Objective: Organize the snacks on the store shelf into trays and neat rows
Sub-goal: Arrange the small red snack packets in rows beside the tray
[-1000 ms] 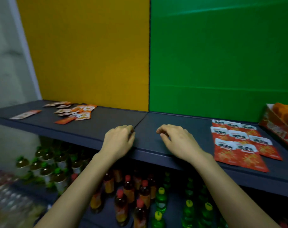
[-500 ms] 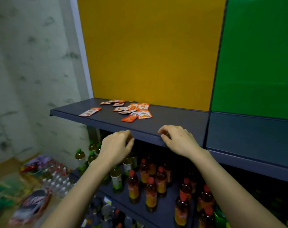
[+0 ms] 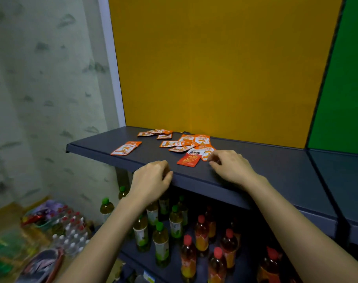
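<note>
- A dark grey shelf [image 3: 255, 160] is standing in front of a yellow back panel [image 3: 215, 68], and a green back panel [image 3: 349, 78] is beginning at the right edge; a pale patterned wall [image 3: 41, 78] is closing the left side.
- Orange and white snack packets are lying loose on the shelf, not in rows. I am counting about twelve, but the overlapping ones are making an exact number uncertain.
- One packet [image 3: 126, 148] is lying alone near the left end of the shelf.
- A small group of about four packets [image 3: 156, 134] is lying at the back, close to the yellow panel.
- A bigger overlapping pile [image 3: 191, 142] of about six packets is lying to the right of it.
- One red-orange packet [image 3: 189, 159] is lying nearest to the front edge, between the two hands.
- The left hand [image 3: 150, 181] is resting at the front edge of the shelf with its fingers curled loosely, holding nothing.
- The right hand [image 3: 232, 166] is lying palm down on the shelf, fingers bent, its fingertips touching the edge of the nearest packet in the pile; I cannot tell if it is pinching it.
- On the lower shelf, about seven green-capped bottles [image 3: 161, 245] and about seven red-capped bottles [image 3: 201, 231] are standing upright.
</note>
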`<state>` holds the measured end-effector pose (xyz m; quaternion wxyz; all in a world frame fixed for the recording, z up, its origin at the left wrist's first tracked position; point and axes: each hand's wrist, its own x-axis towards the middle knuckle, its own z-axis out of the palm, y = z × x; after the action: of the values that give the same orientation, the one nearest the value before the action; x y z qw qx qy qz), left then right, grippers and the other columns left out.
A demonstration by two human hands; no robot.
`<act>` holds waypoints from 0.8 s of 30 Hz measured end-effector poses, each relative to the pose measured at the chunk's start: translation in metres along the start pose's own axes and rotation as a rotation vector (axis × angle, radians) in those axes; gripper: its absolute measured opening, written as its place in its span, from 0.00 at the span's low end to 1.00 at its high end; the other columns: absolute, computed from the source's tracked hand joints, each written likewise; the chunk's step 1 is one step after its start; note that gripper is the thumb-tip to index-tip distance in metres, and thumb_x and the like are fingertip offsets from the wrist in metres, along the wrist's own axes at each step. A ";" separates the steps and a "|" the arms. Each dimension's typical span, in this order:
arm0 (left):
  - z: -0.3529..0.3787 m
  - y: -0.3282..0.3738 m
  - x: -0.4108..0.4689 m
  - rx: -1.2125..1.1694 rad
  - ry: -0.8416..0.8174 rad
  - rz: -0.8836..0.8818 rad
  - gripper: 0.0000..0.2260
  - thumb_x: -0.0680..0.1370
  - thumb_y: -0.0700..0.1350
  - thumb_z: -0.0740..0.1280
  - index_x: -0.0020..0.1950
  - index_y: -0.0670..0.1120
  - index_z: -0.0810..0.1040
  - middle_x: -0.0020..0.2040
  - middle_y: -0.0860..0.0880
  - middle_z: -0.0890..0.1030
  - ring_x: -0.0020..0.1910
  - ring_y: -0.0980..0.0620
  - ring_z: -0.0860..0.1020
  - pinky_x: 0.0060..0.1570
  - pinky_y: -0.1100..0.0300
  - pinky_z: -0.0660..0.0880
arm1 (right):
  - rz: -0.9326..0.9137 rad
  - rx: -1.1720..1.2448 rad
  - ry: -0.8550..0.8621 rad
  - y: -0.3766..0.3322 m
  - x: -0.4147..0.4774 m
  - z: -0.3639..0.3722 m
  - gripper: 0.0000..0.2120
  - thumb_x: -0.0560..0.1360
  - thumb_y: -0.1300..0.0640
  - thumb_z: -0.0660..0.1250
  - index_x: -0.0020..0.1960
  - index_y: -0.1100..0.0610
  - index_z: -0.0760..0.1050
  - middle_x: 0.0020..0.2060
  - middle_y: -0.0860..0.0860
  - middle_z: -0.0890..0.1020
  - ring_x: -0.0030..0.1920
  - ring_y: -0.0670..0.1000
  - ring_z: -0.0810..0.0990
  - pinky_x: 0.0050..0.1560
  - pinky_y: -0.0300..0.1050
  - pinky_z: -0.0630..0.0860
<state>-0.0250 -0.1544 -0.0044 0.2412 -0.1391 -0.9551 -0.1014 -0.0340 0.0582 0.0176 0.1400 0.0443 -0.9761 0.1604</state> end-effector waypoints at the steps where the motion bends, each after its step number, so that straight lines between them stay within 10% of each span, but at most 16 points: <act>1: 0.005 -0.006 0.012 -0.014 -0.003 0.003 0.11 0.79 0.52 0.58 0.55 0.49 0.74 0.56 0.51 0.79 0.57 0.49 0.76 0.47 0.56 0.71 | 0.014 -0.006 0.007 0.001 0.012 0.003 0.12 0.78 0.50 0.58 0.59 0.48 0.74 0.60 0.50 0.78 0.60 0.57 0.75 0.56 0.50 0.71; 17: 0.077 -0.069 0.180 -0.177 -0.231 0.092 0.17 0.80 0.51 0.59 0.65 0.44 0.72 0.66 0.46 0.73 0.66 0.47 0.69 0.59 0.53 0.69 | 0.305 -0.115 -0.159 0.025 0.135 0.035 0.23 0.73 0.39 0.64 0.58 0.56 0.72 0.58 0.54 0.77 0.58 0.55 0.75 0.50 0.47 0.70; 24: 0.098 -0.074 0.227 -0.126 -0.492 0.132 0.21 0.78 0.59 0.60 0.52 0.40 0.73 0.58 0.39 0.76 0.56 0.41 0.74 0.50 0.51 0.70 | 0.428 0.046 -0.121 0.023 0.132 0.034 0.31 0.69 0.40 0.70 0.65 0.55 0.71 0.63 0.52 0.76 0.61 0.52 0.75 0.58 0.45 0.71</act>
<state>-0.2823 -0.1494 0.0125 -0.0011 -0.2364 -0.9657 -0.1077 -0.1724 0.0636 0.0177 0.0427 -0.1509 -0.9659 0.2059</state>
